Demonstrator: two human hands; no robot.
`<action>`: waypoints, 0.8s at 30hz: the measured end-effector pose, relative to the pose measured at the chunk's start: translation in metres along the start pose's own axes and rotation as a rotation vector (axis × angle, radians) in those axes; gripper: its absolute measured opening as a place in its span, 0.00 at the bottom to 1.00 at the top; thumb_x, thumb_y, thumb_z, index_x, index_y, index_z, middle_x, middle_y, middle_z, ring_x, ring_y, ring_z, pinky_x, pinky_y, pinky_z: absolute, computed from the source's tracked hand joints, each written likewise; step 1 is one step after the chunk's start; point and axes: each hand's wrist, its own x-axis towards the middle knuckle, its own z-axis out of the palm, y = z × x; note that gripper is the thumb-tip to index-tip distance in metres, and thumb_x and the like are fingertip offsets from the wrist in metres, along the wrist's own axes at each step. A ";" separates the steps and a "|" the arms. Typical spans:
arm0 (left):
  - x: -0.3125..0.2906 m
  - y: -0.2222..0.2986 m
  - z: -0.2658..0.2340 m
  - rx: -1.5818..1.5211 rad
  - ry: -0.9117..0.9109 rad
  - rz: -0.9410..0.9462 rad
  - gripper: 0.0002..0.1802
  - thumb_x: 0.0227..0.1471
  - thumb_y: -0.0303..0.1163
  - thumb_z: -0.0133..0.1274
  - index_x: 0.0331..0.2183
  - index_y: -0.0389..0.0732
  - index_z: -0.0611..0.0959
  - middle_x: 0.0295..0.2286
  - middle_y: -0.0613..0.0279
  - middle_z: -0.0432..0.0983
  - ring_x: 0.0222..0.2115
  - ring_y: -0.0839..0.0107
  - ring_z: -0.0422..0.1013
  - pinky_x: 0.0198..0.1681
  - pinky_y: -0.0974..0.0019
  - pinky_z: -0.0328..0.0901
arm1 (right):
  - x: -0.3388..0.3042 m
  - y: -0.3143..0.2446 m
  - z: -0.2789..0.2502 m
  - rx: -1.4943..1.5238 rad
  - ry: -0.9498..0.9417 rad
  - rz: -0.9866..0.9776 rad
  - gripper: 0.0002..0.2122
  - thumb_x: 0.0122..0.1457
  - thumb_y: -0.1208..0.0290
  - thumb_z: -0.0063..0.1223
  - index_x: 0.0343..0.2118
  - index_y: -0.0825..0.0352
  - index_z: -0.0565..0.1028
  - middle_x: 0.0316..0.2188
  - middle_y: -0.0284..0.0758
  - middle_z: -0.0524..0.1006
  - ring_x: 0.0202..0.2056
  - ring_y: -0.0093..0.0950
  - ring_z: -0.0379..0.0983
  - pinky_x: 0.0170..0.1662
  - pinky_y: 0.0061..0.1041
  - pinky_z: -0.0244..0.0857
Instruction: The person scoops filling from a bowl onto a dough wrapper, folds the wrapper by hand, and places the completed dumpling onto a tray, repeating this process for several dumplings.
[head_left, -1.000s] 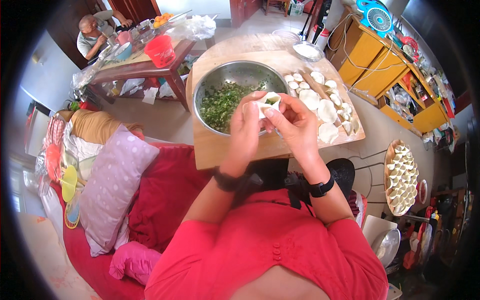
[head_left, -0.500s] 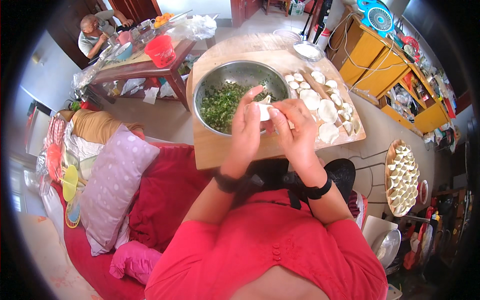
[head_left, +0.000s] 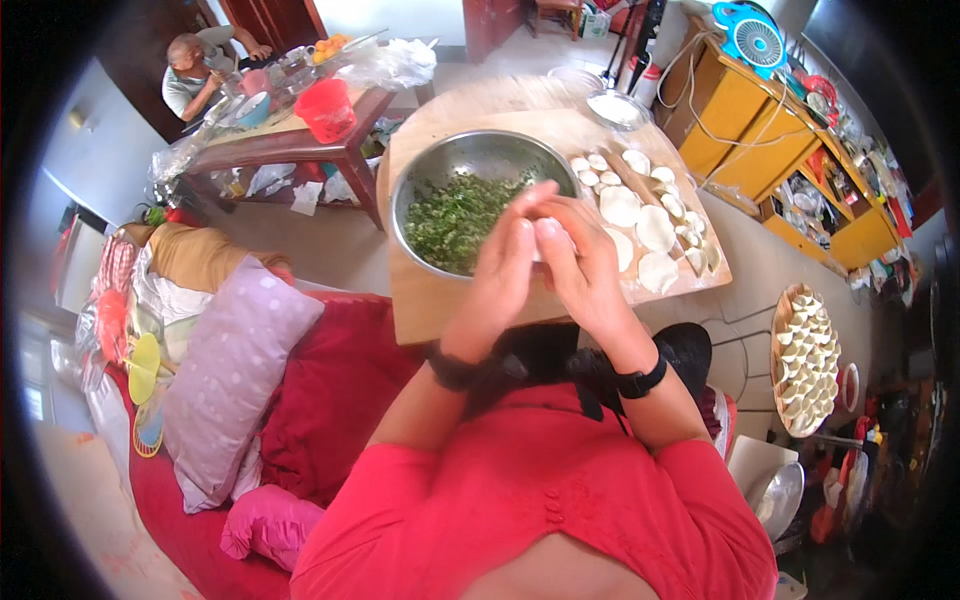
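"Fingers that stand apart half a second earlier now close together over the folded dough piece, covering its white edge. Left hand (head_left: pixel 505 260) and right hand (head_left: pixel 583 255) meet, thumbs side by side."

"Which hand is nearer the dough?"

"Neither: it sits gripped between both, hidden by the fingers, so its long axis cannot be told."

"And around them?"

"Just beyond the left hand, to its left, stands a steel bowl (head_left: pixel 500 150) of chopped green filling (head_left: pixel 450 225). Close beside the right hand, on its right, lies a dough round (head_left: pixel 621 250). Farther right and beyond, a rolling pin (head_left: pixel 636 185) slants away leftward. Well apart, to the right hand's right, a tray (head_left: pixel 779 350) bears folded pieces (head_left: pixel 806 360)."

"Any brands or lettering?"

"None legible on bowl or dough; any print on the red bucket (head_left: pixel 325 110), far beyond the left hand, is too small to read."
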 end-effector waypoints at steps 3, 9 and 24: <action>-0.003 0.015 0.010 0.107 -0.097 0.010 0.21 0.65 0.40 0.35 0.52 0.39 0.71 0.40 0.62 0.72 0.35 0.78 0.69 0.37 0.72 0.67 | -0.010 -0.003 -0.004 -0.065 0.076 0.046 0.10 0.61 0.74 0.42 0.38 0.73 0.74 0.36 0.46 0.75 0.38 0.40 0.72 0.43 0.33 0.65; -0.009 0.010 0.021 -0.049 -0.094 -0.036 0.19 0.65 0.37 0.35 0.45 0.36 0.76 0.33 0.62 0.76 0.33 0.78 0.70 0.38 0.74 0.67 | -0.025 -0.013 0.003 -0.057 0.178 0.070 0.11 0.65 0.73 0.37 0.38 0.74 0.72 0.32 0.44 0.74 0.35 0.35 0.72 0.41 0.29 0.65; 0.008 0.031 0.032 -0.224 -0.287 -0.147 0.17 0.65 0.34 0.35 0.48 0.35 0.71 0.36 0.60 0.72 0.36 0.75 0.69 0.43 0.72 0.65 | -0.020 -0.021 -0.004 -0.226 0.318 -0.184 0.11 0.66 0.72 0.37 0.36 0.73 0.71 0.27 0.41 0.72 0.28 0.30 0.68 0.31 0.29 0.62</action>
